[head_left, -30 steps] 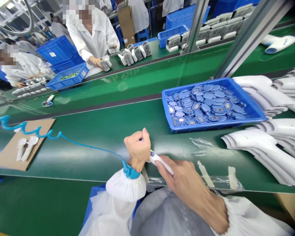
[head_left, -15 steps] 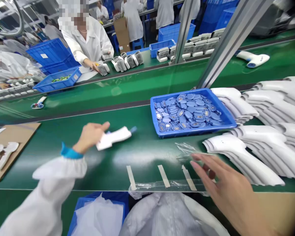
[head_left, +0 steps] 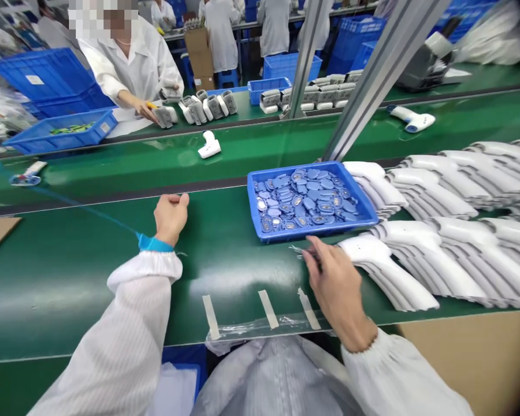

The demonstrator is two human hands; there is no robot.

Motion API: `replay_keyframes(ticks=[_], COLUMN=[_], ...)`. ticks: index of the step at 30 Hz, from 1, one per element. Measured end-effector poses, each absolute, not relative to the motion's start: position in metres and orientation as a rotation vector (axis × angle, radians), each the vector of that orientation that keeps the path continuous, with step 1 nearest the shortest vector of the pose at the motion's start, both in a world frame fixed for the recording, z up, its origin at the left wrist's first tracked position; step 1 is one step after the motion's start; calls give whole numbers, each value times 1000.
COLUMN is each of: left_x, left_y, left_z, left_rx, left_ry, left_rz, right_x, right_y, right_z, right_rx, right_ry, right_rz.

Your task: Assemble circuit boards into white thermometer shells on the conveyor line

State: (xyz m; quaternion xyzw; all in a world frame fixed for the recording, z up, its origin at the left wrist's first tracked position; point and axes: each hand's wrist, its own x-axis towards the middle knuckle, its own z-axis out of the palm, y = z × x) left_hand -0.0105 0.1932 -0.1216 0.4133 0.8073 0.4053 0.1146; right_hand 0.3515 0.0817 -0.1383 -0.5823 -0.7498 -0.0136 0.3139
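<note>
My left hand rests on the near green conveyor belt by its far edge, fingers loosely curled and holding nothing. A blue wrist strap circles that wrist. My right hand pinches a scrap of clear plastic film beside a blue tray of small blue parts. Just to the right of that hand lies a stack of white thermometer housings. Along the belt's front edge, clear film is held down by several strips of tape.
A white thermometer housing lies on the far green belt, past the dark divider rail. A co-worker's hand works at that belt among grey devices. Aluminium uprights rise at the back. A blue crate sits below the front edge.
My left hand has let go of the white housing and moved back, and a white housing now lies on the far belt. My right hand has moved left and taken the film.
</note>
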Motion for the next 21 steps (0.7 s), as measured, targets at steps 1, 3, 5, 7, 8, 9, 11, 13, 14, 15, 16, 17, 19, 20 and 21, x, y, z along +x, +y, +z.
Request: replay_keyframes(ticks=[1,3,5,7,8,9,11,13,14,15,16,17,19,20,21], left_x=[-6,1,4,5,5,5,5,5,5,5,5,6,7,7,8], left_y=[183,168,159,156,156,157,158,158,158,158,157,157,156,156,156], left_z=[-130,-139,-141,-141,-140,-140,-140,-140,-140,-140,-139,-139,-138,-138,-138], left_rx=[1219,1245,1271,1281,1285,1290,1305,1321,1330,1339,1348,1357,1368,1371,1372], left_ry=[2382,2407,2427,2443,2448,2452,2458,2462,2462,2461,2459,2458,2457,2457,2456], left_rz=[1200,1237,1266,1277,1279,1279,1273,1267,1265,1263,1262,1261,1257,1255,1252], right_x=[351,351,354,360,365,370,379,385,386,385,382,378,368,364,360], right_y=[80,75,67,57,52,48,41,38,38,41,45,52,69,77,84], right_z=[-138,-136,-131,-125,-122,-120,-117,-119,-121,-124,-128,-132,-137,-138,-136], right_rx=[-1557,-1550,-1519,-1495,-1488,-1485,-1480,-1467,-1458,-1447,-1444,-1457,-1528,-1567,-1597], right_ry=[-1996,-2056,-2086,-2062,-2040,-2017,-1985,-1984,-1995,-2008,-2030,-2050,-2077,-2084,-2088], right_rz=[-33,-38,-61,-75,-75,-69,-63,-54,-40,-23,-2,25,104,148,191])
